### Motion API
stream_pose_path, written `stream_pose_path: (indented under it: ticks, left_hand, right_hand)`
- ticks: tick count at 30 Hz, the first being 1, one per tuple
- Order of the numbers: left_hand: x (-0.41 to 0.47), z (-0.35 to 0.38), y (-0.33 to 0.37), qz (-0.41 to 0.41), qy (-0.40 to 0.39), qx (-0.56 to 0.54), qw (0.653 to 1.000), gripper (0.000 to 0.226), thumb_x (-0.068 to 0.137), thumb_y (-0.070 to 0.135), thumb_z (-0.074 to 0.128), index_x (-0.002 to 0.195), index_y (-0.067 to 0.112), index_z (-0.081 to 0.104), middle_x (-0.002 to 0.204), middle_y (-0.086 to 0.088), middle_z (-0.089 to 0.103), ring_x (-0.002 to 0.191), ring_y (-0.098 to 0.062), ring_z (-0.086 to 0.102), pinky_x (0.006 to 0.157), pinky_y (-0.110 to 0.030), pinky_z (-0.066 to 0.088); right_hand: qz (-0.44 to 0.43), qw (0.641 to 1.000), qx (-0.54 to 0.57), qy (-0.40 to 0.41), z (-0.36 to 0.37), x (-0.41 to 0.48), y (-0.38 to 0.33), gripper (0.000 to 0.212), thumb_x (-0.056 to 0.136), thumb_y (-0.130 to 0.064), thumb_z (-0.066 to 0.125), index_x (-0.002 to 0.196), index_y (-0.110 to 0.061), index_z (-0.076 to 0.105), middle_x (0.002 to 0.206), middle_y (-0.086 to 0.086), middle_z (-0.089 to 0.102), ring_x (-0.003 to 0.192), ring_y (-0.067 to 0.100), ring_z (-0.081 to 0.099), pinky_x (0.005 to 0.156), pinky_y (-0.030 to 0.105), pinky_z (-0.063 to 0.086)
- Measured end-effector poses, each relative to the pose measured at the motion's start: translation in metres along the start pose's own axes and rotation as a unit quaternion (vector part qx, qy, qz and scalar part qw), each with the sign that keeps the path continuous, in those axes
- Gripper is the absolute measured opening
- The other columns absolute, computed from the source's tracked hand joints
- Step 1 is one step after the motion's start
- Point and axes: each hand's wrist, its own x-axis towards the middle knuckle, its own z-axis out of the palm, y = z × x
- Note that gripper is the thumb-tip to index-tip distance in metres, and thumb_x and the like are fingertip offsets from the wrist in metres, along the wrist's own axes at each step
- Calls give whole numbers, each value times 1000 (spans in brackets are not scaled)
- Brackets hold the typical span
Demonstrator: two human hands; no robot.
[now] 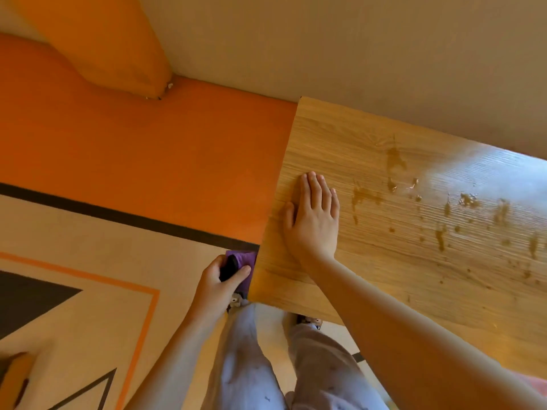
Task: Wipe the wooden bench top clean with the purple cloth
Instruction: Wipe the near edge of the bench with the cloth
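Note:
The wooden bench top point(384, 261) fills the right half of the view, with brown stains and splatters point(393, 164) across its middle and right part. My right hand point(313, 217) lies flat, fingers together, on the bench's left end, holding nothing. My left hand point(219, 284) is off the bench's left edge, above the floor, gripping the purple cloth point(245, 261) together with a dark object whose nature I cannot tell. The cloth touches the bench's left edge.
An orange cushioned seat point(148, 161) adjoins the bench on the left, with an orange backrest cushion point(112, 45) behind it. A beige wall point(355, 54) runs along the back. Patterned floor point(74, 276) and my legs point(251, 365) are below.

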Motion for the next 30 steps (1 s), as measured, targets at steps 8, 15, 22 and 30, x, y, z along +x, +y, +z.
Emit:
stream_pose_path:
  ticks: [8,15,22,30]
  left_hand:
    - [-64,13,-42,-76,125,-233,961,17,83,2,68,97,12,67,88,-7,71,87,-23,65,72,-32,48]
    - [-84,51,-32,-78,177,-348,917,18,90,-3,57,98,13,62,90,-9,66,82,-20,63,63,-27,56]
    - [-82,79,-21,-48,184,-329,925,24,93,-1,54,75,10,64,72,-9,60,72,-22,56,68,-32,44]
    - [-105,163,-33,-143,132,-345,918,20,85,2,66,103,10,63,95,-11,71,90,-23,68,80,-34,51]
  right_hand:
    - [-29,996,67,-56,-16,1,9,60,97,-30,37,151,-12,17,159,5,12,147,20,1,120,37,-2]
    - [-195,975,89,-65,-40,-58,58,62,92,-16,55,148,-13,27,158,5,19,147,19,4,119,39,5]
    - [-272,959,26,-80,-32,-106,111,52,98,-32,37,146,-11,33,153,5,30,146,18,15,119,39,12]
    - [-268,960,20,-80,-28,-111,107,53,98,-30,41,146,-11,32,154,6,30,146,19,17,119,39,12]
